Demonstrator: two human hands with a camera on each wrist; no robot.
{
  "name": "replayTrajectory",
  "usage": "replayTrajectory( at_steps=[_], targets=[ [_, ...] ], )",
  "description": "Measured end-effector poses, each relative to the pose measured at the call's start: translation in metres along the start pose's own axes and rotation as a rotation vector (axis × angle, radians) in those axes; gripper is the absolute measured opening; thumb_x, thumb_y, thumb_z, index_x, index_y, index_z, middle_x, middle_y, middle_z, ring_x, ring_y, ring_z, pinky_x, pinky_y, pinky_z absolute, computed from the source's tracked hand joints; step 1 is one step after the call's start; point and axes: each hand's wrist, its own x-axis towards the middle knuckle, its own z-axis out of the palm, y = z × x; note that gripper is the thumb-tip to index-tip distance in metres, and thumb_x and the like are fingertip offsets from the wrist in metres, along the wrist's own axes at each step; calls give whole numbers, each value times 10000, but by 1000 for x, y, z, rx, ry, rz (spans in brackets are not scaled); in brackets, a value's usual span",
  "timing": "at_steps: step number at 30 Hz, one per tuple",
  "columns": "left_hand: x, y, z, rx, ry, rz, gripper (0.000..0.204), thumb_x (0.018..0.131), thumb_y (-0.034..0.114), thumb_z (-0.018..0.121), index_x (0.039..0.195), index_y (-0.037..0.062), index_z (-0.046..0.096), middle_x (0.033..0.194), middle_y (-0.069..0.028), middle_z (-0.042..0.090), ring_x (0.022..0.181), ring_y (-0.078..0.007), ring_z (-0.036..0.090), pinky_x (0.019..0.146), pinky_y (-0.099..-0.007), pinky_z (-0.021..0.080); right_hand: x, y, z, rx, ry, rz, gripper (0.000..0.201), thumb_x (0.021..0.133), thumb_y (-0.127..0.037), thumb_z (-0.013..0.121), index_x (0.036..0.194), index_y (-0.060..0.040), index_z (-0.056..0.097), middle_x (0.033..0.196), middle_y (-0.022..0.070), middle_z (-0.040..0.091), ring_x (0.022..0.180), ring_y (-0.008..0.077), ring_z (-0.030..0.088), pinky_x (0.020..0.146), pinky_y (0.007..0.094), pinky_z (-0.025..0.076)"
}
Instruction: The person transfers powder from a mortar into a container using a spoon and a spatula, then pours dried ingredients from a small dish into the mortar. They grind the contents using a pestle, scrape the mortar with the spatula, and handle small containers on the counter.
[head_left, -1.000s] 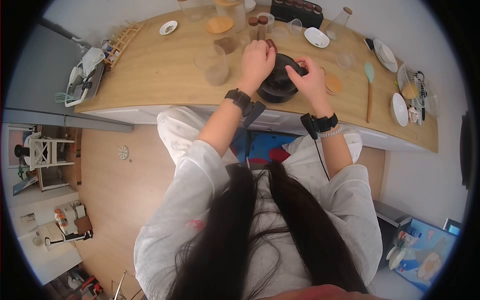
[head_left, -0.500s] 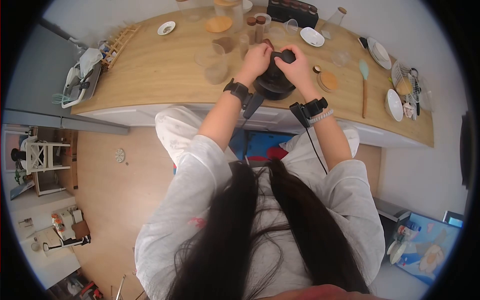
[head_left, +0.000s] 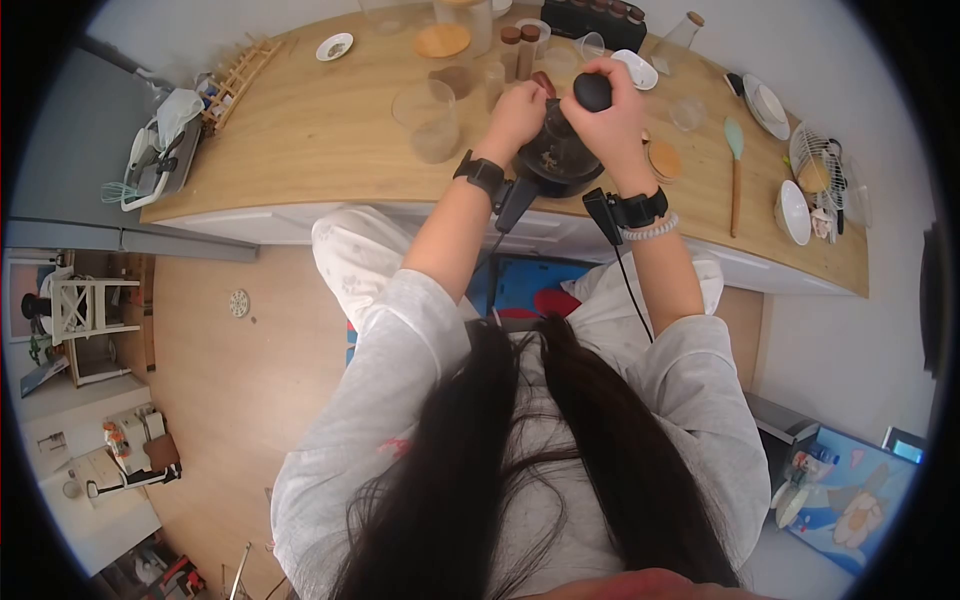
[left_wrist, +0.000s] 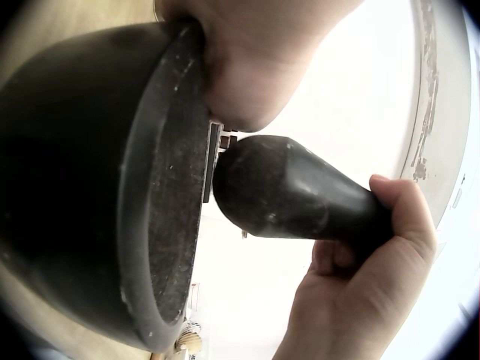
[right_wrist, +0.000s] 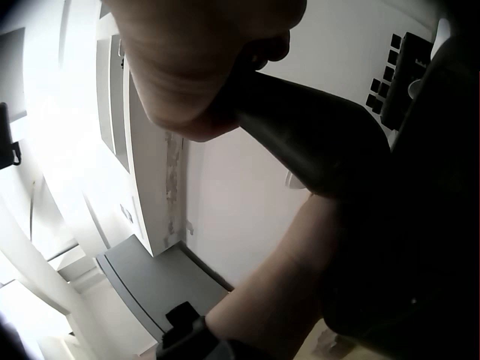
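Note:
A black stone mortar (head_left: 560,185) stands near the counter's front edge, with small light-brown bits visible inside it. My left hand (head_left: 518,118) grips its left rim; in the left wrist view the heel of that hand (left_wrist: 251,75) lies right at the rim of the mortar (left_wrist: 67,165). With the fingers of my right hand (head_left: 615,125) wrapped round it, a black pestle (head_left: 593,92) is held up over the mortar. The left wrist view shows the pestle's wide rounded end (left_wrist: 259,187) outside the mortar's mouth, tilted toward it.
Behind the mortar stand brown-capped tubes (head_left: 518,55) and a black spice rack (head_left: 595,25). A clear beaker (head_left: 428,120) is to the left. On the right lie a wooden lid (head_left: 664,158), a spatula (head_left: 737,180) and a white bowl (head_left: 792,212). A white dish (head_left: 635,70) sits beyond my right hand.
My right hand, low over the mortar with the pestle half a second ago, has lifted the pestle up and to the right. The bits inside now show. My left hand stays at the rim.

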Motion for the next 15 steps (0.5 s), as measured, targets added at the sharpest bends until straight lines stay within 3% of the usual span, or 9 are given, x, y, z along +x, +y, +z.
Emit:
replayTrajectory(
  at_steps=[1,3,5,8,13,15],
  targets=[
    [0,0,-1,-21,-6,-4,275,888,235,456,890,2,601,870,-228,613,866,-407,568,754,-459,447,-6,3,5,2,-1,1,290,678,-104,687,926,-64,544,868,75,597,758,211,597,672,304,483],
    [-2,1,-3,-99,-38,-36,287,894,244,453,899,0,604,877,-230,612,870,-405,569,753,-455,448,-16,7,13,-214,-262,-27,257,683,-109,649,922,-98,554,897,83,597,778,271,598,668,333,484],
    [1,2,-5,-175,-65,-61,299,900,253,450,907,-1,606,883,-232,612,874,-404,570,751,-452,448,-19,15,21,-165,-233,-108,248,679,-113,622,918,-125,559,928,87,592,813,316,579,677,355,482],
    [-4,8,-5,-52,-8,-35,316,908,267,442,902,-2,607,907,-234,610,884,-402,572,755,-454,448,-22,21,19,-94,-242,-69,245,693,-99,635,926,-103,559,918,87,598,814,285,593,691,340,481],
    [1,-1,0,20,8,-40,320,905,267,436,874,0,609,906,-239,608,891,-407,569,771,-467,445,-11,11,3,22,-54,40,261,719,-82,660,959,-59,560,895,86,597,833,222,590,733,313,470],
    [1,0,0,24,11,-47,321,905,266,433,867,0,610,905,-241,607,894,-410,568,776,-471,444,-14,9,2,30,-51,34,268,717,-89,657,964,-58,559,906,97,587,848,252,583,744,322,466]
  ],
)
